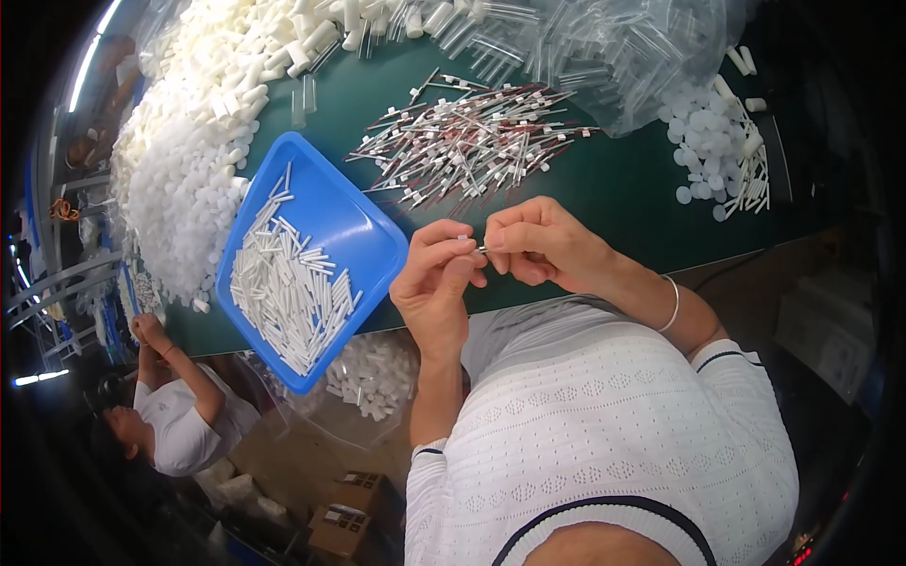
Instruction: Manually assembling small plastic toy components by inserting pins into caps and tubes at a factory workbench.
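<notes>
My left hand [436,278] and my right hand [549,245] meet at the front edge of the green table, both with fingers pinched. Between the fingertips shows a short bit of a thin rod [482,249]; most of it is hidden by the fingers. A small white piece [462,237] sits at the fingertips of my left hand. Just beyond the hands lies a heap of thin rods [472,141], metallic and dark red, with small white blocks on them. To the left, a blue tray [363,226] holds many short white sticks [283,292].
White foam-like cylinders [208,94] and translucent white discs [184,208] are piled at the left. Clear tubes [604,57] in plastic bags lie at the back. More discs [703,141] and white sticks [752,184] lie at right. Another person [193,415] works at the far left.
</notes>
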`<state>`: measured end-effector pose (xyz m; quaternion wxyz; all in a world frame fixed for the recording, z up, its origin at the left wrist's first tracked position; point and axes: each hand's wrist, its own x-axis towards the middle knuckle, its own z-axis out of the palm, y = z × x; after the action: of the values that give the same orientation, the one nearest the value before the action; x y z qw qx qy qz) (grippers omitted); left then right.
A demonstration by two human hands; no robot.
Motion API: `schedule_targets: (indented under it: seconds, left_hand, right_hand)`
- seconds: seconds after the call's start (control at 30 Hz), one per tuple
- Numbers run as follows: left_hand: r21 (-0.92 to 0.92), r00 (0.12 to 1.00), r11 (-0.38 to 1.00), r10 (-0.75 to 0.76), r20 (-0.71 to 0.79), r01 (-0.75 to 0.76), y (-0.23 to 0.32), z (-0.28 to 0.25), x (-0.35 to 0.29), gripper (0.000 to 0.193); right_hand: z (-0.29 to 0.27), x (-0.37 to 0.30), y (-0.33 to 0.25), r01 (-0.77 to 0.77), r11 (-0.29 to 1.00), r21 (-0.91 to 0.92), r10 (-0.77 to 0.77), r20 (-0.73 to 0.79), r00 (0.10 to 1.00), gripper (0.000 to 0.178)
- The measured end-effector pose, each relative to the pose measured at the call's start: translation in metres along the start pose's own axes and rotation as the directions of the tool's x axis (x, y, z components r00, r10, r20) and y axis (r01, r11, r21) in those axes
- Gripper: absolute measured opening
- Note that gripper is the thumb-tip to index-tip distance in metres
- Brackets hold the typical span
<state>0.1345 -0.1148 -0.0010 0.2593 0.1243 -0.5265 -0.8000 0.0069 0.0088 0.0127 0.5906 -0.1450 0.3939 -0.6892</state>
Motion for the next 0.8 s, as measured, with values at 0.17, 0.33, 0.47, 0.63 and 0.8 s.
schedule_targets:
  seconds: [0.17, 0.33, 0.47, 0.63, 0.8]
  left_hand:
    - [-0.191, 0.984, 0.981, -0.005, -0.18, -0.03, 0.002, -0.003, 0.002, 0.021]
    - [-0.465, 0.96, 0.869, -0.252, -0.122, 0.169, 0.003, -0.006, 0.002, 0.026]
    - [-0.508, 0.965, 0.844, -0.249, -0.087, 0.172, 0.004, -0.005, 0.002, 0.028]
    - [-0.45, 0.971, 0.881, -0.212, -0.106, 0.143, 0.004, -0.002, 0.002, 0.03]
    - [-0.256, 0.98, 0.962, -0.133, -0.146, 0.093, 0.004, 0.004, 0.001, 0.035]
  right_hand:
    - [0.006, -0.006, -0.001, 0.066, 0.98, -0.186, -0.083, -0.088, 0.993, 0.023]
    - [0.009, -0.011, -0.002, 0.293, 0.793, -0.533, -0.396, -0.087, 0.914, 0.018]
    - [0.011, -0.011, -0.001, 0.354, 0.627, -0.694, -0.508, -0.02, 0.861, 0.013]
    - [0.011, -0.01, 0.0, 0.367, 0.535, -0.761, -0.562, 0.004, 0.827, 0.011]
    - [0.012, -0.01, 0.001, 0.39, 0.424, -0.817, -0.618, 0.054, 0.785, 0.008]
